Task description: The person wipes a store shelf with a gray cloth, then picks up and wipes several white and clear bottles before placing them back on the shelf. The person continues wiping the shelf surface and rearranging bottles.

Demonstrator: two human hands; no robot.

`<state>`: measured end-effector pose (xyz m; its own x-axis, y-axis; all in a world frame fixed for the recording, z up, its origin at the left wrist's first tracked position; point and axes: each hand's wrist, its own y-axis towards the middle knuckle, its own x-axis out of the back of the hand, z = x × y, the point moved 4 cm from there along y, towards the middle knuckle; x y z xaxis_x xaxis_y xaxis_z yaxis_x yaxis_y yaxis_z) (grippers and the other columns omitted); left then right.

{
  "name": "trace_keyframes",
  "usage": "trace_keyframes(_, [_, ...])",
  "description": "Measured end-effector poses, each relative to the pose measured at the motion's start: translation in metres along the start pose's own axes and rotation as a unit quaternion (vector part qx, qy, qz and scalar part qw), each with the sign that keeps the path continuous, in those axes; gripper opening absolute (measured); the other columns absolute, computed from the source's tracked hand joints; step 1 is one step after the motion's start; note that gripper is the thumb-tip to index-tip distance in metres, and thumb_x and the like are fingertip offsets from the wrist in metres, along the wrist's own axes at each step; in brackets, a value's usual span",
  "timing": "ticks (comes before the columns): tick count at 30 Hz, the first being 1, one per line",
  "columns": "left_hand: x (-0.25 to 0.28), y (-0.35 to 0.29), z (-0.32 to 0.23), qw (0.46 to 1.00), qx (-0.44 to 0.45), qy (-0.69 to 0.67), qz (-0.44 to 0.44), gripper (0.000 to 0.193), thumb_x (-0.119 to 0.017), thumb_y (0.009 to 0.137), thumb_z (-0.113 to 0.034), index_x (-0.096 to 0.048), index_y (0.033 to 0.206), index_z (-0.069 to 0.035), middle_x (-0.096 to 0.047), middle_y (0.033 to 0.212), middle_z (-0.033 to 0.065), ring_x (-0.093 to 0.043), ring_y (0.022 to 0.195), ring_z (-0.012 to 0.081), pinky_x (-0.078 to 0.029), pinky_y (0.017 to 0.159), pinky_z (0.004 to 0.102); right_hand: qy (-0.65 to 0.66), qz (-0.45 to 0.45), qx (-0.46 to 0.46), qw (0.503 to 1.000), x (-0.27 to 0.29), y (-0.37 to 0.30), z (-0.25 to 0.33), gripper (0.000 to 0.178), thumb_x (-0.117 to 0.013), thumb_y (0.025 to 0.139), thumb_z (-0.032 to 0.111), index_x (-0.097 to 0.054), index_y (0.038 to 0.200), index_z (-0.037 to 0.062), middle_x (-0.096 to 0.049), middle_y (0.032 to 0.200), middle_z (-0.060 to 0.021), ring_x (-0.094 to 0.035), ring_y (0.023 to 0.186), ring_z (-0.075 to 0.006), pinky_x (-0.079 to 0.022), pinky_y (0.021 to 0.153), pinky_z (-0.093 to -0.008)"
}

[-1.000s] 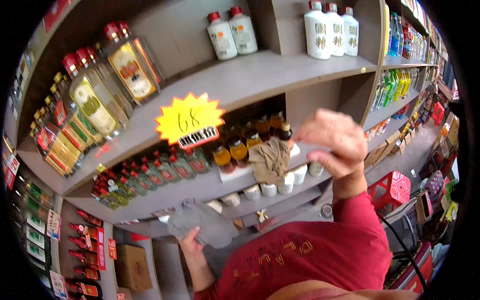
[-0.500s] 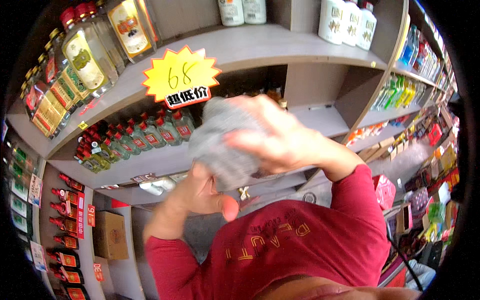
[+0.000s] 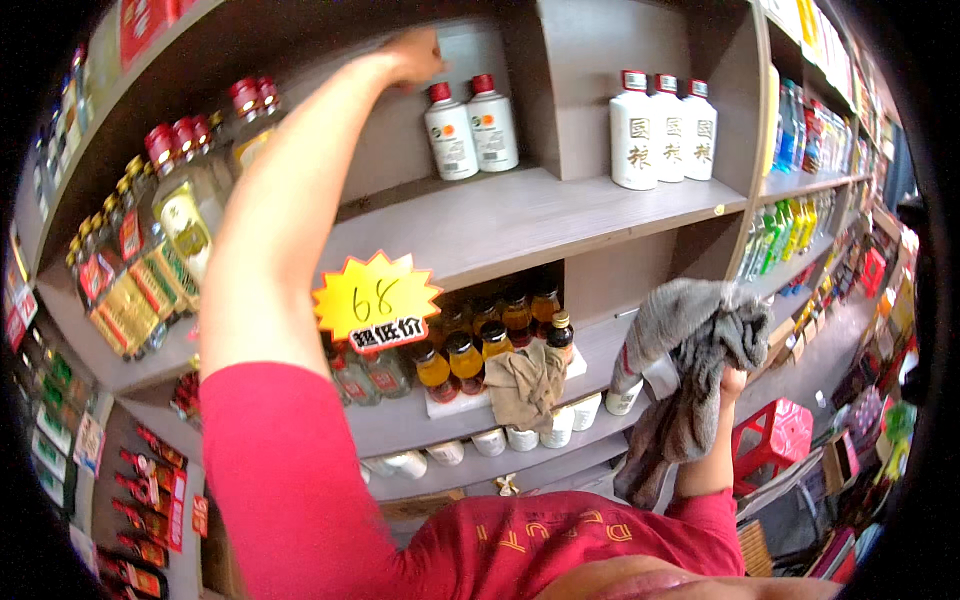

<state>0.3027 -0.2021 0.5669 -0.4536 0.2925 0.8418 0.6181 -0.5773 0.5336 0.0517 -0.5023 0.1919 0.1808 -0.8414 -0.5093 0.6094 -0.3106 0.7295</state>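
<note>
My left hand (image 3: pixel 412 58) is raised to the upper shelf, just above two white bottles (image 3: pixel 470 130) with red caps. Its fingers look bent but are smeared, and whether they hold anything is unclear. On the right, a bunched grey cloth (image 3: pixel 680 350) hangs from my right hand (image 3: pixel 735 380), which is closed on it and partly covered by it. The cloth droops in front of the lower shelf's right end. A brown cloth (image 3: pixel 527 385) lies draped beside and partly over small dark-and-amber bottles (image 3: pixel 463 360) there.
Three more white bottles (image 3: pixel 660 135) stand in the right-hand compartment. A yellow starburst price sign (image 3: pixel 375 300) sticks out from the shelf edge. Tall clear bottles (image 3: pixel 185 200) crowd the left. White cups (image 3: pixel 490 440) line a lower ledge; a red stool (image 3: pixel 775 440) stands at right.
My hands were together on the grey cloth. Now the left is off it and up at the upper shelf, while the right has carried the cloth rightward. The view has shifted.
</note>
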Motion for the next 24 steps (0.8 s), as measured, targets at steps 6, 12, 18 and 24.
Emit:
trace_keyframes(6, [-0.073, 0.046, 0.034, 0.99, 0.091, -0.046, 0.099, 0.044, -0.064, 0.081, -0.032, -0.053, 0.107, 0.002, -0.061, 0.094, 0.0171, -0.06, 0.068, 0.0218, -0.049, 0.047, 0.0338, -0.02, -0.136, -0.003, 0.991, -0.004, -0.072, 0.01, 0.042, -0.043, 0.093, 0.023, -0.042, 0.127, 0.001, -0.053, 0.118, -0.0175, -0.055, 0.104, -0.0297, -0.045, 0.092, -0.0423])
trace_keyframes(12, [-0.064, 0.046, 0.056, 0.998, 0.053, 0.001, 0.025, 0.037, -0.072, 0.071, -0.024, -0.058, 0.097, 0.0, -0.061, 0.095, 0.0158, -0.061, 0.072, 0.0241, -0.05, 0.059, 0.0348, -0.009, -0.127, -0.122, 0.984, 0.009, -0.098, -0.019, 0.03, -0.047, 0.092, 0.023, -0.049, 0.115, 0.0041, -0.058, 0.108, -0.0136, -0.059, 0.094, -0.0259, -0.051, 0.081, -0.038])
trace_keyframes(18, [0.013, 0.009, 0.034, 0.989, -0.049, 0.093, -0.107, 0.029, -0.071, 0.069, -0.024, -0.067, 0.088, -0.003, -0.066, 0.086, 0.0171, -0.065, 0.081, 0.0261, -0.049, 0.072, 0.0353, 0.184, -0.071, -0.219, 0.956, 0.018, -0.095, -0.054, 0.036, -0.04, 0.093, 0.028, -0.051, 0.115, 0.0023, -0.057, 0.112, -0.0135, -0.056, 0.099, -0.0277, -0.045, 0.091, -0.0419])
trace_keyframes(24, [0.088, -0.084, -0.013, 0.966, -0.056, -0.151, -0.203, 0.026, -0.068, 0.081, -0.019, -0.067, 0.103, -0.004, -0.064, 0.094, 0.0017, -0.058, 0.083, 0.0083, -0.046, 0.074, 0.0214, 0.247, -0.139, -0.331, 0.9, -0.014, -0.073, -0.069, 0.04, -0.034, 0.095, 0.026, -0.046, 0.126, 0.0028, -0.05, 0.125, -0.0144, -0.052, 0.111, -0.0282, -0.045, 0.095, -0.0394])
